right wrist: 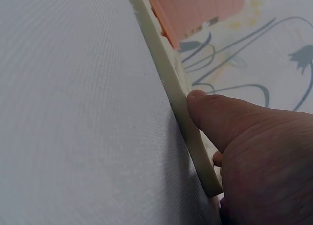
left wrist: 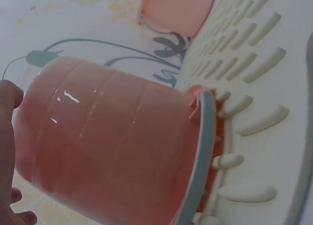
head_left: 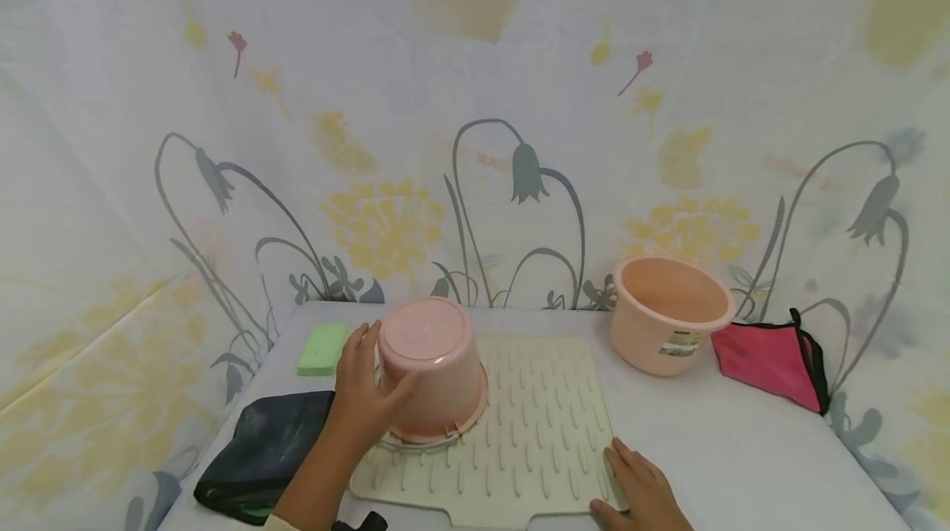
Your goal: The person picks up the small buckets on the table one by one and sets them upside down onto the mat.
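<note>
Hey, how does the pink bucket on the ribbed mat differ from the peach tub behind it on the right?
The pink bucket stands upside down, while the peach tub is upright, mouth open. The bucket rests on the ribbed mat; the tub sits on the white tabletop. The left hand touches the bucket, but neither hand touches the tub. Both are round.

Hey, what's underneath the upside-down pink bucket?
The cream ribbed mat lies under the upturned pink bucket. Whether anything sits inside can't be seen, because the bucket's walls and base cover that patch.
</note>
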{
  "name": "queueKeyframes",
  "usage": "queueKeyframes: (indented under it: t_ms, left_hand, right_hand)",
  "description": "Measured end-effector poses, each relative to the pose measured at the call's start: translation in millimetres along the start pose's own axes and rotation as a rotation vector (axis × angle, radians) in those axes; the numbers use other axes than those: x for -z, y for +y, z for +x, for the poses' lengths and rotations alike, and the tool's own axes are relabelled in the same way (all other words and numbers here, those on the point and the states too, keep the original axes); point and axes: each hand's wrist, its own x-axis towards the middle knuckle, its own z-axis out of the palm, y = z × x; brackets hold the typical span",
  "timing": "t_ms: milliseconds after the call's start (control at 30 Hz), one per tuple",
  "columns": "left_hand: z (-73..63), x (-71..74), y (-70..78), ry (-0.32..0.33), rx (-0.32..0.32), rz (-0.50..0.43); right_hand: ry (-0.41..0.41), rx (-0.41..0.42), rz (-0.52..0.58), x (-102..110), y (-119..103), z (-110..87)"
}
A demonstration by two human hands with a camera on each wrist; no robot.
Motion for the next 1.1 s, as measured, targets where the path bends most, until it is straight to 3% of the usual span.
queueKeyframes:
  t_ms: [133, 233, 533, 667, 933, 1100]
  left_hand:
    - [-17.3, 2.1, -4.1, -0.053, 0.181, -0.064]
    - [-31.9, 2.9, -4.2, -0.085, 0.314, -0.062]
    - [-66.8, -8.8, -20.4, -0.196, 0.451, 0.018]
    - [-76.0, -11.4, -29.7, -0.232, 0.436, 0.061]
    - [-92.7, -12.8, -48.6, -0.253, 0.288, 0.206]
    - [-94.1, -14.6, -53.6, -0.274, 0.229, 0.264]
  right_hand:
    - [0.001, -0.001, 0.009, -1.0, 0.6, -1.3]
    - [-0.003, 0.0, 0.013, -0.5, -0.3, -1.1]
    - [0.009, 0.023, 0.0, 1.0, 0.3, -0.6]
    - [0.0, 0.013, 0.016, -0.7, 2.5, -0.1]
    - [-0.008, 0.002, 0.037, -2.7, 1.8, 0.3]
    - [0.003, 0.012, 0.027, 0.0, 1.6, -0.2]
